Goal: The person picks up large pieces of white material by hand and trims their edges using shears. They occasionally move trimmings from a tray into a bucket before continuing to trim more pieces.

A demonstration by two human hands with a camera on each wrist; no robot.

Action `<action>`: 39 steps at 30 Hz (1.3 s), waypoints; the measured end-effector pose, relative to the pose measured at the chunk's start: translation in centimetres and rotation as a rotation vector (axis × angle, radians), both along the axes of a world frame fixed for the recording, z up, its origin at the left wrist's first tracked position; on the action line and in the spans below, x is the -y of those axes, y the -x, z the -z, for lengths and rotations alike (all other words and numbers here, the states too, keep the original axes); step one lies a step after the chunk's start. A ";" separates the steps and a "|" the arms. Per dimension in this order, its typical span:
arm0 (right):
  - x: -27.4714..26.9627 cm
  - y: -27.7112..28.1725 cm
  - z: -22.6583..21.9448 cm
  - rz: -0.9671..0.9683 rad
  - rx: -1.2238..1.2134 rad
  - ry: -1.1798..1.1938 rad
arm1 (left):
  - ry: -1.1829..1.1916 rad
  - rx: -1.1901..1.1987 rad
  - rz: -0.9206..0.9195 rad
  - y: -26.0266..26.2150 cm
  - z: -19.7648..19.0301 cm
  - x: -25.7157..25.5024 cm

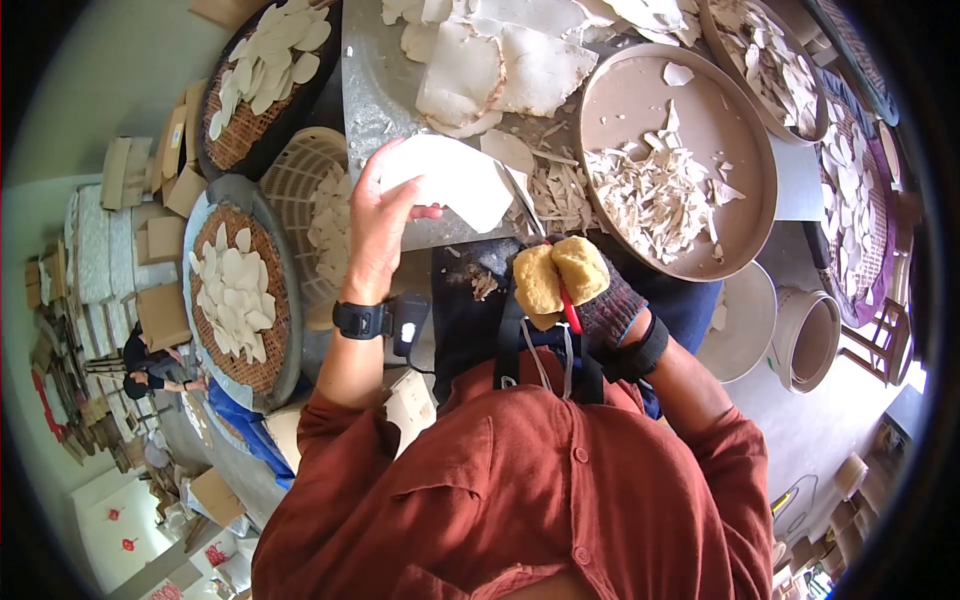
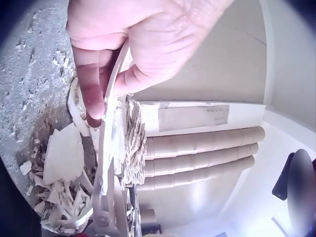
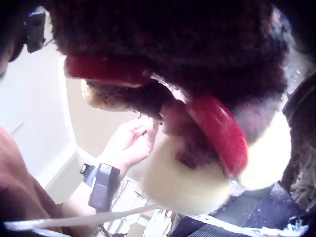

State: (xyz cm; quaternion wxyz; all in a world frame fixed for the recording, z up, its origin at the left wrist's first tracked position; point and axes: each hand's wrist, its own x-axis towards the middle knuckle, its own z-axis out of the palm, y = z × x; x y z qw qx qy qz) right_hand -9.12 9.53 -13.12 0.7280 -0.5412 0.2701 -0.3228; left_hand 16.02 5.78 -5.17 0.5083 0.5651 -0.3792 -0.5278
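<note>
One pale flat slice (image 1: 450, 182) hangs before us, pinched between thumb and fingers of the person's bare left hand (image 1: 380, 222), near the metal table's edge (image 1: 372, 110). We see the gloved right hand (image 1: 612, 312) gripping red-handled scissors (image 1: 526, 203), blades at the slice's edge, yellow foam (image 1: 540, 285) around the handles. Rightward, we find a round tray (image 1: 622, 108) holding pale shards (image 1: 650, 195).

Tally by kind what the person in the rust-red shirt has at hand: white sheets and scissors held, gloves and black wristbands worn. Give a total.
White sheet: 1
Scissors: 1
Glove: 1
Black wristbands: 2
Total: 5
</note>
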 end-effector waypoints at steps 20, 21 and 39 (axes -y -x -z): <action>-2.2 1.4 2.0 0.064 -0.123 0.285 | 0.221 -0.215 0.041 -0.5 0.5 -5.6; -2.1 1.4 2.0 0.042 -0.138 0.276 | 0.186 -0.262 0.113 -1.6 0.9 -5.9; -2.2 0.6 -0.9 -0.118 0.021 -0.141 | -0.031 -0.086 -0.090 -3.9 -0.7 -6.9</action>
